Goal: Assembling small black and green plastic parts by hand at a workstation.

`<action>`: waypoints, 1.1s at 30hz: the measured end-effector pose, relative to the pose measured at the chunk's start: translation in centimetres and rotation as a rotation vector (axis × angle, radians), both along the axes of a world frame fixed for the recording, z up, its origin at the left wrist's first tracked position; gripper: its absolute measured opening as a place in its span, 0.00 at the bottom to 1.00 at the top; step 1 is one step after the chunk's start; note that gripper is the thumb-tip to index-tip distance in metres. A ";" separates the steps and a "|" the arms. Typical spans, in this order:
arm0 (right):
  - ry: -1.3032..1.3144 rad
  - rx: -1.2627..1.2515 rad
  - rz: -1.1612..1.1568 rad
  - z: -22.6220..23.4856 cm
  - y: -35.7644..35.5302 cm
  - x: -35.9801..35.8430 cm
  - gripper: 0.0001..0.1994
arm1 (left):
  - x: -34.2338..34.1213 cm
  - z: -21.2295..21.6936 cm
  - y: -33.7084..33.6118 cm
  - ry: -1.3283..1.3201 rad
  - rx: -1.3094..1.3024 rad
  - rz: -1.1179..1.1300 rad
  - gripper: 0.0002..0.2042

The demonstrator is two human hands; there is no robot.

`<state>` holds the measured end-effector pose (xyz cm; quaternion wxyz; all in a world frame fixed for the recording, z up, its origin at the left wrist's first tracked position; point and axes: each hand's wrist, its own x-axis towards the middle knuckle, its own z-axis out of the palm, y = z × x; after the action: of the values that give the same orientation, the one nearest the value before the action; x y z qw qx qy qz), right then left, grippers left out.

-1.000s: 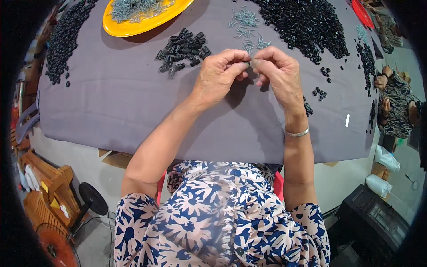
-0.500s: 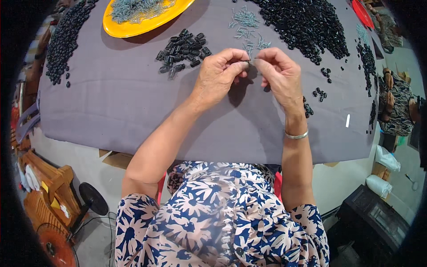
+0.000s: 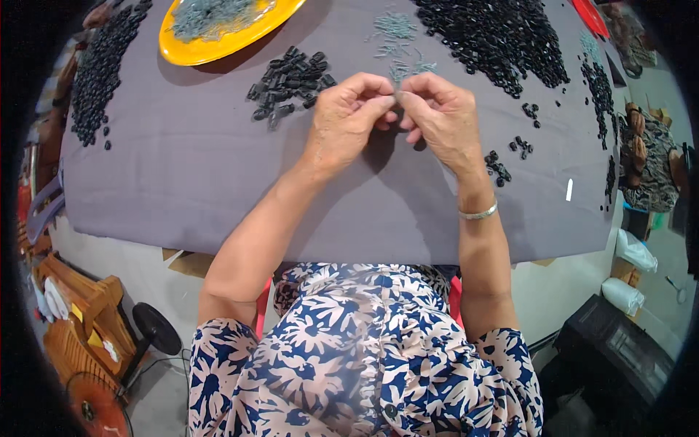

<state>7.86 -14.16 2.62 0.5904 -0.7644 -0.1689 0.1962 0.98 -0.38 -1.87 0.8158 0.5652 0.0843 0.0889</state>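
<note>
My left hand (image 3: pixel 342 120) and my right hand (image 3: pixel 448 124) meet fingertip to fingertip above the grey cloth, both pinched closed. A small dark piece is between the left thumb and forefinger, mostly covered by the fingers. What the right fingertips pinch is too small and hidden to make out. Just beyond them lie loose thin grey screws (image 3: pixel 395 44). Left of my left hand is a small heap of black cylindrical plastic pieces (image 3: pixel 291 81). A large spread of small black pieces (image 3: pixel 495 44) lies at the far right.
A yellow plate (image 3: pixel 178 52) heaped with grey screws (image 3: pixel 218 16) stands at the far left. More black pieces (image 3: pixel 98 91) line the left edge of the grey tablecloth (image 3: pixel 175 175). Few black pieces (image 3: pixel 498 167) lie beside my right wrist. A fan (image 3: pixel 155 328) stands on the floor at left.
Both hands have shifted slightly left in the picture, and their fingertips have drawn closer together. The dark piece shows less between them.
</note>
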 end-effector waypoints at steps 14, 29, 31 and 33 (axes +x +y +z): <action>-0.165 -0.040 -0.295 1.4 -7.7 -1.0 0.06 | -0.6 1.8 1.0 0.144 0.085 0.011 0.09; -0.924 -0.608 0.065 0.4 -10.8 -2.1 0.06 | -0.7 1.5 0.3 0.117 0.286 -0.009 0.05; -0.951 -0.665 0.091 0.1 -10.2 -1.8 0.05 | -0.7 1.5 0.1 0.102 0.287 -0.004 0.04; -0.948 -0.688 0.101 -0.1 -10.0 -2.0 0.04 | -0.9 1.4 -0.3 0.069 0.265 -0.034 0.04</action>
<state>5.85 -24.18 2.54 0.1581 -0.9074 -0.3776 -0.0956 0.13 -0.64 -0.44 0.7318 0.6723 0.0903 0.0658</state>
